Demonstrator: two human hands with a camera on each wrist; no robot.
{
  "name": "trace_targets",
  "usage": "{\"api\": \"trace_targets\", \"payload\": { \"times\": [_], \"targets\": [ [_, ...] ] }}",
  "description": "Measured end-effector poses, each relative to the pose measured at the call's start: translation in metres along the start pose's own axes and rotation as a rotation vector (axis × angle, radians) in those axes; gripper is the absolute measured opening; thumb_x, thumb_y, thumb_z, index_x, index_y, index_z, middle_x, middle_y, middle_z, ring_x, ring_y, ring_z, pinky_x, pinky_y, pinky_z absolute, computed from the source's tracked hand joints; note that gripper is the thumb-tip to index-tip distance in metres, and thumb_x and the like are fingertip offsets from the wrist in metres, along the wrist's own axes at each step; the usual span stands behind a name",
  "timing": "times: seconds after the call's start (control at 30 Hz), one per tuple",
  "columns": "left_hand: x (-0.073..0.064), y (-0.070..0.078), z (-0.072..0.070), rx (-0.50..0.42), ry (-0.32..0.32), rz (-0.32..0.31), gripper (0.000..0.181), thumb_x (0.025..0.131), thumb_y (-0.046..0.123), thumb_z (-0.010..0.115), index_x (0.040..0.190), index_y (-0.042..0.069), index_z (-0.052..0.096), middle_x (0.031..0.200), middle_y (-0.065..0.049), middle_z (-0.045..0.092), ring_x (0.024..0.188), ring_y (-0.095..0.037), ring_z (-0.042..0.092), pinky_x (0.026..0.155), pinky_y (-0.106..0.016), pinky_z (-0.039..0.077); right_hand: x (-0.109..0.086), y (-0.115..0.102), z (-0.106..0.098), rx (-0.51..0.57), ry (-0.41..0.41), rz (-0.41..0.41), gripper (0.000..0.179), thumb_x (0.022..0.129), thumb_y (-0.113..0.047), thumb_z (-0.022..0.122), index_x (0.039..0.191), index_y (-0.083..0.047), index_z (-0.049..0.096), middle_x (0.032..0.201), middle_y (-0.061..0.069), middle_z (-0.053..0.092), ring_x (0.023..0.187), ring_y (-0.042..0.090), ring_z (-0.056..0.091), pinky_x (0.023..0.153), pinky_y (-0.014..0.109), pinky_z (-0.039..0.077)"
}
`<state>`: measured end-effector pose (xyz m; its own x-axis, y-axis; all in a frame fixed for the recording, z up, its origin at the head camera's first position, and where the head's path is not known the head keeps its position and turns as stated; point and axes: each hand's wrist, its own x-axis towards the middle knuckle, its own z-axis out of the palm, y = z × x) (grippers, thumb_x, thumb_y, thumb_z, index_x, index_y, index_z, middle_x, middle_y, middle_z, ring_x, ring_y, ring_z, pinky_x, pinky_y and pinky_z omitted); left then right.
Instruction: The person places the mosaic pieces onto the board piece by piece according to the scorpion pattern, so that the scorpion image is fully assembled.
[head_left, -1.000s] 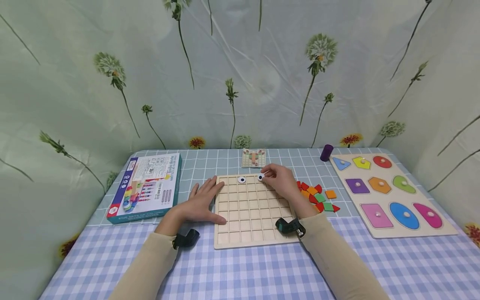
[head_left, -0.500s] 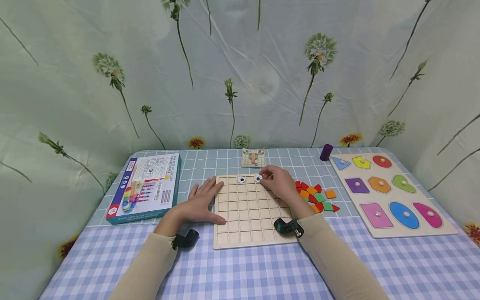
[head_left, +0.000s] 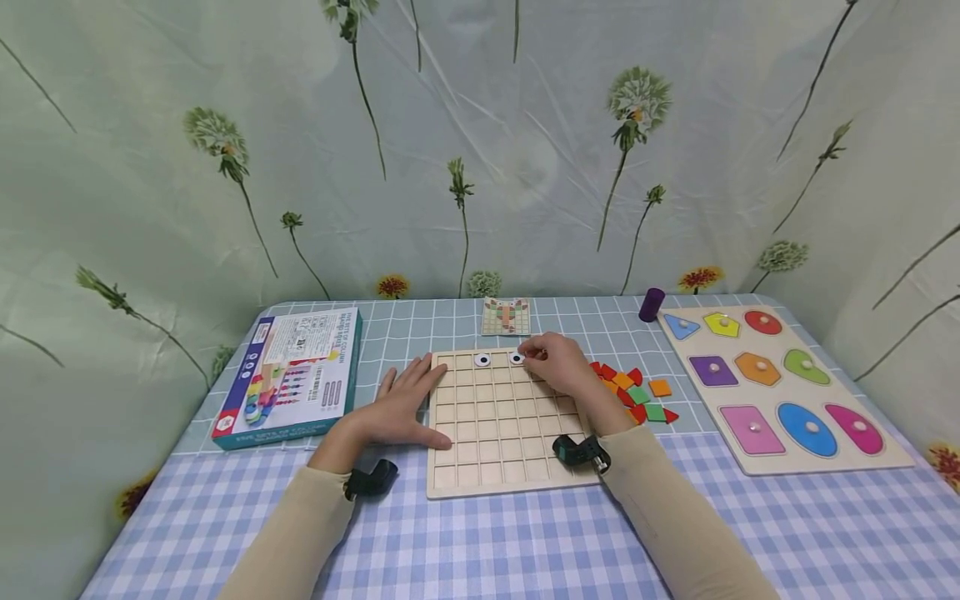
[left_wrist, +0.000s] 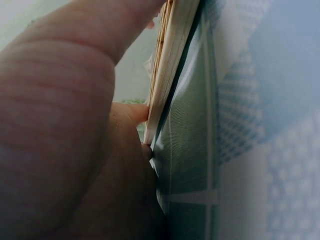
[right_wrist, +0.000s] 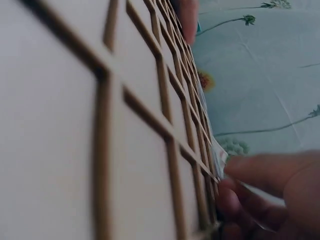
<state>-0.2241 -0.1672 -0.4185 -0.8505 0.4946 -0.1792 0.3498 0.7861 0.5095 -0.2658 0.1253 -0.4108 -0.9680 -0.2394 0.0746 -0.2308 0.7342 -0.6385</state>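
A wooden grid board [head_left: 487, 429] lies flat before me, its cells framed by raised strips. My left hand [head_left: 401, 408] rests along its left edge with fingers spread; the left wrist view shows the thumb [left_wrist: 60, 75] close up beside the board's side [left_wrist: 172, 65]. One round white eye piece [head_left: 482, 360] with a black dot sits in the far row. Just right of it, the thumb and fingertips of my right hand [head_left: 558, 362] pinch a second eye piece [head_left: 516, 357] at the board. In the right wrist view, the fingers hide that piece.
Several red, orange and green tiles [head_left: 639, 395] lie right of the board, partly behind my right forearm. A pattern card [head_left: 506, 317] lies beyond it. A toy box [head_left: 292, 371] is at left; a knobbed shape puzzle [head_left: 772, 392] and purple cylinder [head_left: 652, 305] are at right.
My right hand has shifted slightly left with the second eye piece, bringing it nearer the first one. The left hand has stayed in place on the board's edge.
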Motion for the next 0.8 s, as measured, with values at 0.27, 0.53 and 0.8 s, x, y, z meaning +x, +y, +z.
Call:
{"api": "trace_targets", "payload": {
  "times": [0.27,0.53,0.8],
  "targets": [
    [0.001,0.003,0.0,0.0,-0.003,0.003,0.118,0.071,0.058,0.083,0.161,0.015,0.019,0.17,-0.013,0.0,0.157,-0.036,-0.003,0.123,-0.063,-0.007,-0.004,0.009,-0.024,0.12,-0.13,-0.025,0.031,0.099,-0.02,0.061,0.128,-0.009,0.066,0.121,0.014,0.068,0.103,0.029,0.067,0.083,0.039,0.057],
    [0.001,0.001,0.0,0.01,0.002,-0.014,0.119,0.071,0.059,0.082,0.161,0.016,0.019,0.17,-0.012,0.001,0.158,-0.036,-0.003,0.123,-0.063,-0.006,-0.007,0.015,-0.049,0.12,-0.103,0.007,0.034,0.101,-0.019,0.059,0.132,-0.007,0.063,0.125,0.016,0.066,0.102,0.029,0.067,0.08,0.034,0.057],
    [0.0,0.0,0.001,0.019,0.005,-0.014,0.12,0.071,0.059,0.083,0.161,0.015,0.018,0.17,-0.013,0.002,0.157,-0.036,-0.002,0.123,-0.063,-0.006,-0.011,0.03,-0.062,0.099,-0.06,0.064,0.035,0.1,-0.016,0.059,0.133,-0.006,0.062,0.127,0.018,0.065,0.104,0.033,0.064,0.079,0.036,0.058]
  ]
}}
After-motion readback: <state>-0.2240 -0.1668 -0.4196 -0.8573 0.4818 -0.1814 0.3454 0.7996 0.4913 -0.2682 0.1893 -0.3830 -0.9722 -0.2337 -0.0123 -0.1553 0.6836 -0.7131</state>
